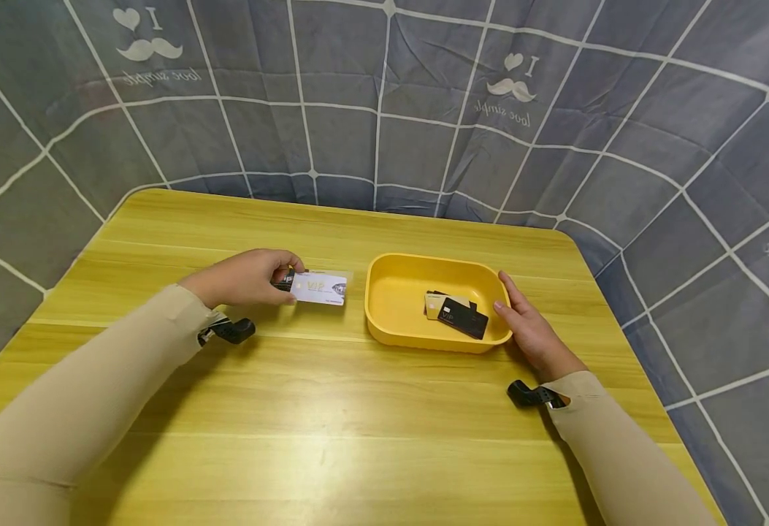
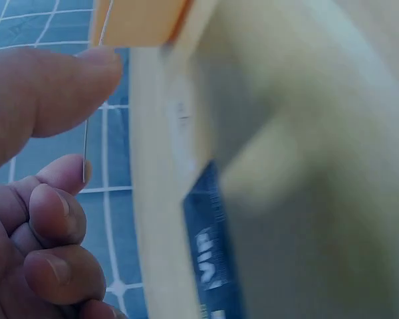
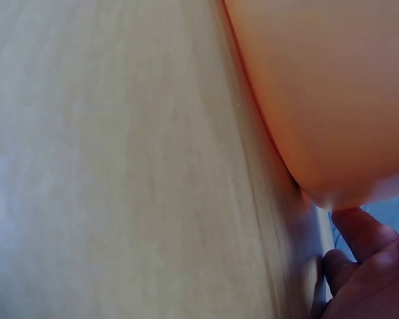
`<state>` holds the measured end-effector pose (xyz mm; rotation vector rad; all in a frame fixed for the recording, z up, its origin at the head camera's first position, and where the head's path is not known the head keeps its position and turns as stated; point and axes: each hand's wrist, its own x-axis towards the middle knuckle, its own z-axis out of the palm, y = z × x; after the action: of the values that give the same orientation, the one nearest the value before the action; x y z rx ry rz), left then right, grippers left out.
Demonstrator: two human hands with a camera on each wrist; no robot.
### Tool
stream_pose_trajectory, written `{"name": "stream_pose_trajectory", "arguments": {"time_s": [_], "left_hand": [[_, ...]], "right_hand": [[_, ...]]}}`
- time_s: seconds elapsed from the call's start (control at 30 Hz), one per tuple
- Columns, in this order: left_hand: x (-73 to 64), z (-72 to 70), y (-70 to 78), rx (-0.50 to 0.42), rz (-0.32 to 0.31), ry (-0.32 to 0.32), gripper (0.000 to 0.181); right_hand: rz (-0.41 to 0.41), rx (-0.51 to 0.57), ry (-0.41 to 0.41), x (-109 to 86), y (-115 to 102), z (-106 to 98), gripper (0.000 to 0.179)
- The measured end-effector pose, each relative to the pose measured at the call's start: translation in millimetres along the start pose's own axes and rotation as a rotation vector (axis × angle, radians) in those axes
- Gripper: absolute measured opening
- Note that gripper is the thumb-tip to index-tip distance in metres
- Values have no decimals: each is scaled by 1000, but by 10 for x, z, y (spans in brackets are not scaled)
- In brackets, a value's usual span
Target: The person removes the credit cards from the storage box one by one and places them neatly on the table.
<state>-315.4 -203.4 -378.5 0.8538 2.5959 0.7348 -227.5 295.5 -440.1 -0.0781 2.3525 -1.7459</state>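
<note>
My left hand pinches a white VIP card between thumb and fingers, left of the yellow plastic bin. In the left wrist view the pinched card shows edge-on as a thin line. A dark VIP card lies on the table below that hand; its dark end also shows beside the fingers in the head view. My right hand holds the bin's right end, thumb over the rim and the other fingers along the outer wall. Inside the bin, a black VIP card overlaps a gold card.
The bin stands on a wood-grain table. A grey checked curtain hangs behind the table and along its sides. A black wrist device sits on the left wrist, and another black device on the right.
</note>
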Motion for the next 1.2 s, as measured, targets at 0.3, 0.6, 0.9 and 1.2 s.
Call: {"name": "stream_pose_trajectory", "arguments": {"time_s": [0.3, 0.6, 0.9, 1.2], "left_hand": [[3, 235, -33, -5, -13, -50, 39], [15, 346, -19, 18, -48, -65, 40], [34, 440, -40, 43, -58, -44, 42], [24, 468, -35, 84, -50, -13, 44]], "right_hand": [[-21, 27, -13, 11, 21, -5, 71], [-18, 14, -17, 18, 23, -15, 69], [-10, 21, -18, 19, 37, -25, 69], [-2, 14, -13, 22, 35, -37, 69]]}}
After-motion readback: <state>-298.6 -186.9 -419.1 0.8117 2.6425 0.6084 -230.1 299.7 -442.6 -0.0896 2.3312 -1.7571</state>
